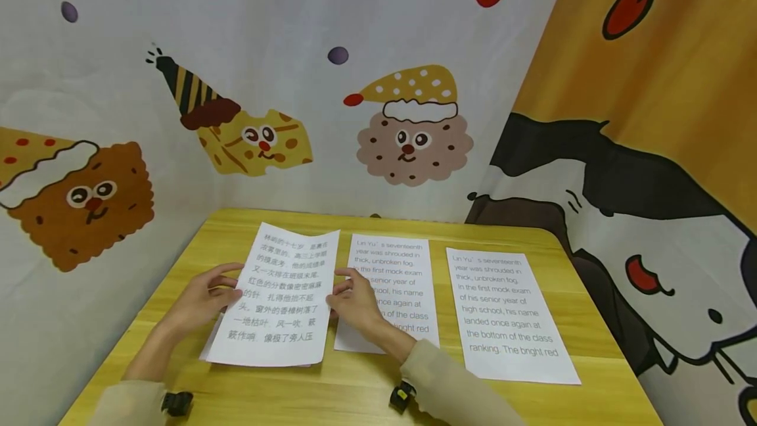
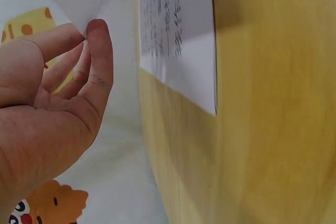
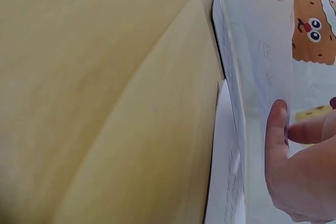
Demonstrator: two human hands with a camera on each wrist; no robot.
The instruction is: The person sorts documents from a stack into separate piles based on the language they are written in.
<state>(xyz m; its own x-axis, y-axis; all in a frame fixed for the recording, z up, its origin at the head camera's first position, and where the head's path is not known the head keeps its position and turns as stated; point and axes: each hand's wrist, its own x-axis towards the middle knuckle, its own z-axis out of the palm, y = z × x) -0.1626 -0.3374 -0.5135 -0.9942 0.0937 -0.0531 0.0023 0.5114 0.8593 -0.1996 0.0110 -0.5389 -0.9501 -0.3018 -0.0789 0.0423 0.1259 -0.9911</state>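
A sheet of Chinese text [image 1: 279, 294] is pinched at its side edges by the left hand [image 1: 204, 298] and right hand [image 1: 355, 300], lifted slightly over the left of the tabletop [image 1: 355, 393].

light: bright, even, soft shadows
head view: sharp, edges bowed
wrist views: table [image 2: 252, 129] blurred w/ close focus

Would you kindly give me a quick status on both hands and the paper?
Left hand and right hand pinch the Chinese sheet by its side edges. Two English sheets lie flat alongside. Nothing in the way.
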